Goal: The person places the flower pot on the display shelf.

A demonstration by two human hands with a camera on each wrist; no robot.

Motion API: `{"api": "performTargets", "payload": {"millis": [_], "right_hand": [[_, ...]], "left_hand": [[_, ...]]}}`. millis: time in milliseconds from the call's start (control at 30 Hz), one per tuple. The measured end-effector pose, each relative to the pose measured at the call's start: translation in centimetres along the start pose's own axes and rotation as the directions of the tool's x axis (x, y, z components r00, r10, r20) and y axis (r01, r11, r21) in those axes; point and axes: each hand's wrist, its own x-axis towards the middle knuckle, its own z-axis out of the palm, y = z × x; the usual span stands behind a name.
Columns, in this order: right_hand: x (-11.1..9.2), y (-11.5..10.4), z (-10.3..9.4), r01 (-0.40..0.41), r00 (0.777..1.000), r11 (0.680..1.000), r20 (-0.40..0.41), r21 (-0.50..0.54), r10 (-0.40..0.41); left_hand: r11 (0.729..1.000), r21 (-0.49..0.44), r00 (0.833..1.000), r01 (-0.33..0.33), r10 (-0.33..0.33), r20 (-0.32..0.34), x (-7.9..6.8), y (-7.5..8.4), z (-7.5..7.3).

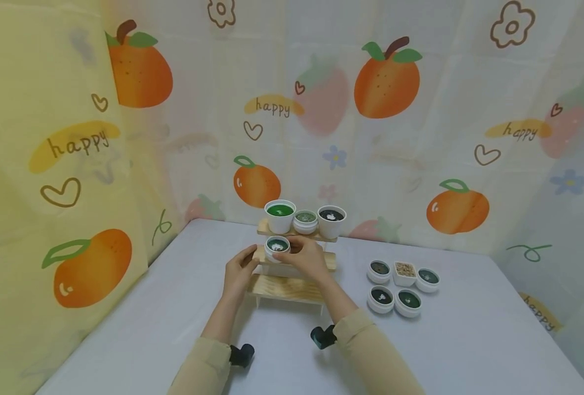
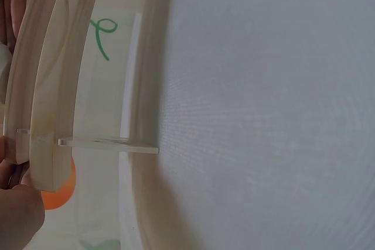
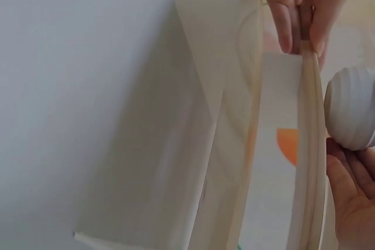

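A three-tier wooden display stand (image 1: 287, 286) stands mid-table, with clear supports under its planks. On its middle tier, at the left, sits a small white ribbed cup (image 3: 351, 106) with dark green contents and a white patch on top. My right hand (image 1: 308, 257) holds this cup from its right side, thumb in front. At the left end of the middle plank, my left hand (image 1: 240, 272) pinches the wood between thumb and fingers; the right wrist view shows this grip as well. The front, lowest plank bears nothing.
Along the top tier stand a white cup with bright green contents (image 1: 279, 216), a small pale-green one (image 1: 305, 221) and a dark-topped cup (image 1: 331, 221). Right of the stand, several round white cups (image 1: 409, 303) surround a square dish of beige bits (image 1: 405, 274). A printed curtain hangs behind.
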Motion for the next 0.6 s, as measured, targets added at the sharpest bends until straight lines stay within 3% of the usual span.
{"api": "performTargets", "payload": {"millis": [600], "right_hand": [[0.3, -0.3, 1.6, -0.01, 1.0, 0.999, -0.025, -0.035, 0.009]], "left_hand": [[1.0, -0.024, 1.0, -0.015, 0.015, 0.012, -0.1, 0.0, -0.1]]}}
